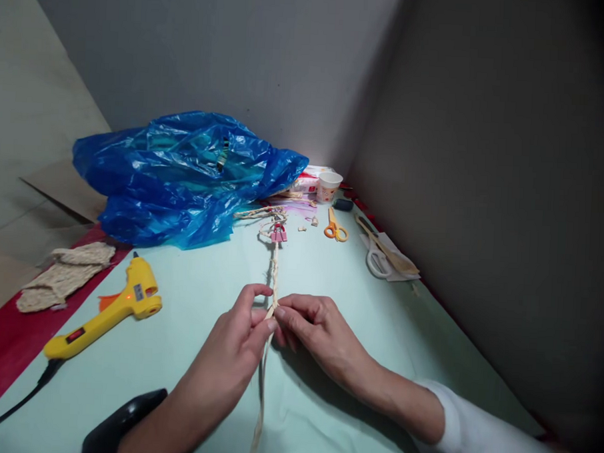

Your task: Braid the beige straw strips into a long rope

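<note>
A pale braided cord [274, 272] runs down the middle of the table toward me. Its far end is held by a pink binder clip [278, 233]. My left hand [242, 337] pinches the strands at the lower end of the braid from the left, index finger raised and bent. From the right, my right hand [312, 324] pinches the braid at the same spot with thumb and fingers. Below the hands a loose flat strand [260, 411] hangs toward the near edge of the view. Parts of the fingers hide where the strands cross.
A yellow glue gun [111, 311] and a woven straw piece [67, 276] lie at left. Behind sits a blue plastic bag [184, 174]. Orange scissors [335, 226], a paper cup [328, 186], and white-handled scissors [378, 262] stand or lie at back right, near the wall.
</note>
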Tool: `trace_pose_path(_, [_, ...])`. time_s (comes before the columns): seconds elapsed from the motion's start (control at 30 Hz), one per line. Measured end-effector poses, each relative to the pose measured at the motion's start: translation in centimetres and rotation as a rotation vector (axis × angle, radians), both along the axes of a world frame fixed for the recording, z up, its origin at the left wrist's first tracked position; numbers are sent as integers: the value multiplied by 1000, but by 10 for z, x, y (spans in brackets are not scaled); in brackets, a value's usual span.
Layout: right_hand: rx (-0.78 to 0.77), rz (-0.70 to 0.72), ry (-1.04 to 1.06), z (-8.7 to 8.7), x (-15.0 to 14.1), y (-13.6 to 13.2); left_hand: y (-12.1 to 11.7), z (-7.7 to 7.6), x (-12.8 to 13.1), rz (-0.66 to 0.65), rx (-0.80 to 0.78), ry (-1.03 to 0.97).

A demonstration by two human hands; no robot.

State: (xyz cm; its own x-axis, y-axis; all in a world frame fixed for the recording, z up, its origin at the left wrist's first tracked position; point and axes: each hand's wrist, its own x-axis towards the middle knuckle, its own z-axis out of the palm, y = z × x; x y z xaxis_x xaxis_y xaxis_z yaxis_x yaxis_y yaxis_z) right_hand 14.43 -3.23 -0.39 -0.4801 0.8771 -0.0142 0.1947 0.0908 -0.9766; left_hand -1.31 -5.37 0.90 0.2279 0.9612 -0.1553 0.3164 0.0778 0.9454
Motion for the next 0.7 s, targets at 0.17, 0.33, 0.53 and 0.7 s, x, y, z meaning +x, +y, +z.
trace_pose_path(0.17, [27,-101,-56,6,-1,-3,-7,8,-3,29,258,484])
trace_pose_path(0.33, [27,-99,18,6,1,-1,-16,0,1,-61,501,654])
trace_pose_path(0.53, [-334,-13,347,7,2,2,-22,-15,6,-198,732,804])
trace_pose_path(0.7, [-369,-27,417,6,4,2,-13,1,-6,0,724,666])
